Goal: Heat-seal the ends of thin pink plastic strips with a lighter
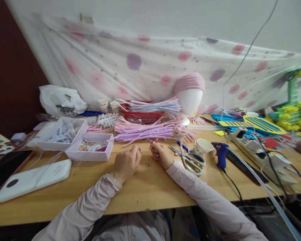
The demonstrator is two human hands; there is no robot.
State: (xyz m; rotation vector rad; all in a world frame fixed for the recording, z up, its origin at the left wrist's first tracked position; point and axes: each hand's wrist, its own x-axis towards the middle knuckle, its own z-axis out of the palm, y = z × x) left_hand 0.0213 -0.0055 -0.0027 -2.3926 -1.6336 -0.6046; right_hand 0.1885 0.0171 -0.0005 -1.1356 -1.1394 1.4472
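My left hand (126, 163) rests on the wooden table with its fingers curled in and the thumb pressed down. Whatever it may hold is hidden. Just across from it, my right hand (162, 154) is closed in a pinch. Something small and thin with a reddish bit shows at its fingertips, too small to name. The two hands are a short way apart. Beyond them lie bundles of purple pipe cleaners (142, 133) and pink pipe cleaners (137, 124). Scissors with pale handles (194, 163) lie to the right of my right hand, beside a paper cup (203, 146).
At left are a white box of beads (90, 157), another white box (56, 145), a white power bank (35, 180) and a phone (8, 167). A red basket (142, 117) and a foam head (189, 100) stand behind. Right: a blue glue gun (221, 154) and a power strip (256, 154).
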